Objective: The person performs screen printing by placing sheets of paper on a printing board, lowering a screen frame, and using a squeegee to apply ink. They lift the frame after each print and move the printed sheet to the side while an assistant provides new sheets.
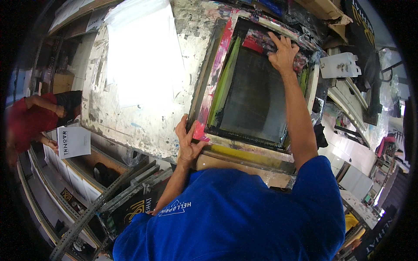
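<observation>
A paint-stained screen printing frame (216, 63) lies on the table, with dark mesh (254, 93) inside it and green strips along its inner sides. At the far end of the mesh, my right hand (285, 54) is closed over a squeegee (257, 41) smeared red, black and grey. Its fingers spread along the top of the squeegee. My left hand (188, 143) grips the frame's near left corner, thumb on the near rail and fingers along the left side. What lies under the frame is hidden.
Left of the frame, a stack of bright white sheets (141, 52) rests on the stained table (98, 93). A translucent container (339, 65) stands at the right. At the far left, a person in red (39, 111) holds a white printed sheet (75, 141) near metal shelving (82, 213).
</observation>
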The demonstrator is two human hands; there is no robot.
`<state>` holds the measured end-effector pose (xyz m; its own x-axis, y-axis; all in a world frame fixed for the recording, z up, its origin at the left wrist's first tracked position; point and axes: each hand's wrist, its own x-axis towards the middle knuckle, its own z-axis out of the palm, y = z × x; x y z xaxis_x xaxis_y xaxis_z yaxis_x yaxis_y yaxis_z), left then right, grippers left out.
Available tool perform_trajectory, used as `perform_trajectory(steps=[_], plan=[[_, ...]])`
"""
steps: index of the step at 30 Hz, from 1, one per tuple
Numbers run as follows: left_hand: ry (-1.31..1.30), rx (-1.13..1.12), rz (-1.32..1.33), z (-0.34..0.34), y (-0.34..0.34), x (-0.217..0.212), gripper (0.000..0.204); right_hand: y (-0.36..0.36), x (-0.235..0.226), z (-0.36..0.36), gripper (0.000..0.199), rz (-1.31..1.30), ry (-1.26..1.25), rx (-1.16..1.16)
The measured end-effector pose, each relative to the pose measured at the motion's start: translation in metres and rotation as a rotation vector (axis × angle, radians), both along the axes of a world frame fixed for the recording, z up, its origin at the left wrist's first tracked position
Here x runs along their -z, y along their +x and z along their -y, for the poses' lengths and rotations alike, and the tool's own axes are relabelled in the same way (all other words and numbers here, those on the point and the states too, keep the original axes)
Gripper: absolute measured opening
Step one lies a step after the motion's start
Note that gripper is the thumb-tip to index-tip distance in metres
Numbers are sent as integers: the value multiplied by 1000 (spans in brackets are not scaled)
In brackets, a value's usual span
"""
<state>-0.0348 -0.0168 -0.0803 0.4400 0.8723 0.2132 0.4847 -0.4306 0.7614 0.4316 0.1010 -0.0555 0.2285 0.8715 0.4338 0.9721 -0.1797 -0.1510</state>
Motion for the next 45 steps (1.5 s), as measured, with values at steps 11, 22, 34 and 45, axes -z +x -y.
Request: perform_trajectory(steps=[11,22,34,45], plan=[[-8,-2,34,-2,3,-3,82,55,-32,-55,57,-168,43,-177],[-66,-8,124,4,5,-3,88,-10,-63,65,70,-1108,59,7],[187,11,354,-26,33,-92,76,-207,-206,202,64,-182,-75,-48],[47,50,1007,-108,132,-190,60,-148,-333,140,45,34,230,-88]])
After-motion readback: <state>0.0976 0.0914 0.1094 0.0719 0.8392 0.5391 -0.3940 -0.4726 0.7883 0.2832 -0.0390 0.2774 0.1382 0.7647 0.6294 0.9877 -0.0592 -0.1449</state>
